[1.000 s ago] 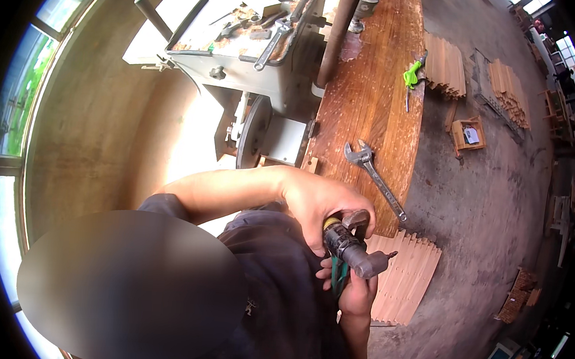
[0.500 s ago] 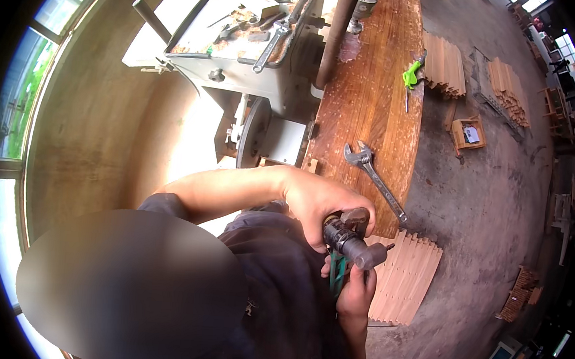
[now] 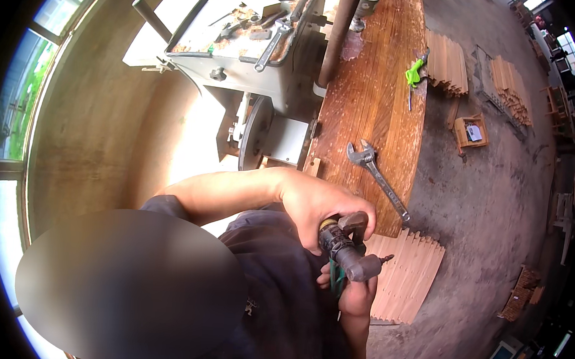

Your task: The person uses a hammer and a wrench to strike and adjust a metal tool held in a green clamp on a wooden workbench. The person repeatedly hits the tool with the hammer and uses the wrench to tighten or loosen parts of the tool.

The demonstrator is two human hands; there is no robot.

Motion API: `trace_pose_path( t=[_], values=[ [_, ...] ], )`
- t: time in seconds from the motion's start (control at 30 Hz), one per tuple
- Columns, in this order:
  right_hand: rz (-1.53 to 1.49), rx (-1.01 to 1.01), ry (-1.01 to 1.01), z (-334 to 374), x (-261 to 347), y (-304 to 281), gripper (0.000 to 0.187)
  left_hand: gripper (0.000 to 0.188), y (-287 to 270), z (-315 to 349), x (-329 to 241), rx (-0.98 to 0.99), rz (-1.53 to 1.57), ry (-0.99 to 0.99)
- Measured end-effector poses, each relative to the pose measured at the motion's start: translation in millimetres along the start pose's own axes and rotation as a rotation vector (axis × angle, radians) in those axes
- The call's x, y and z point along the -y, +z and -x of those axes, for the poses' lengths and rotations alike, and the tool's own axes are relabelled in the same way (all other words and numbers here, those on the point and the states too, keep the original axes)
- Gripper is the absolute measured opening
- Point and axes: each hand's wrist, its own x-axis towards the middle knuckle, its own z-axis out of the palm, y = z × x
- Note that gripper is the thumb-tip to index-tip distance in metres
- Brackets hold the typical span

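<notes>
My left hand is closed round the dark grey body of an angle drill, its thumb and fingers curling over the top. The drill's rounded head has a short bit sticking out to the right. Just below, my right hand has its fingers wrapped round a green part under the drill, which seems to belong to it; the palm side is hidden. Beyond my hands, a large adjustable wrench lies slantwise on the wooden bench. Farther up the bench is a bright green-handled tool with a thin shaft.
To the left of the bench stands a white machine; wrenches and small tools litter its top, and a dark wheel sits below. An upright metal post rises beside the bench. Stacked wood strips and a small wooden box lie on the right.
The drill's head has dropped a little toward me and the bit has turned slightly, with both hands still on the tool. The wrench and the green-handled tool lie as before.
</notes>
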Motion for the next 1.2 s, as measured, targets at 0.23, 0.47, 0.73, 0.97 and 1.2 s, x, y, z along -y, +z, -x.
trace_pose_path(
  t=[0.23, 0.47, 0.73, 0.97, 1.2],
  values=[
    [0.095, -0.022, -0.051, -3.9, -0.1, 7.4, 0.059, 0.08, 5.6, 7.6, 4.5, -0.058, 0.144, -0.1],
    [0.22, -0.058, -0.06, -4.2, -2.3, 10.7, 0.05, 0.077, 9.7, 19.1, 7.1, -0.13, 0.057, -0.177],
    [0.151, -0.062, 0.096, -13.8, -2.3, 10.6, 0.042, 0.073, 10.6, 30.0, 15.5, -0.206, 0.157, -0.218],
    [0.144, -0.064, 0.082, -15.2, -1.8, 14.1, 0.044, 0.078, 5.8, 26.1, 18.0, -0.184, 0.225, -0.233],
    [0.111, -0.093, 0.087, -14.9, -0.4, 14.7, 0.043, 0.08, 4.5, 20.5, 26.4, -0.171, 0.112, -0.194]
  ],
)
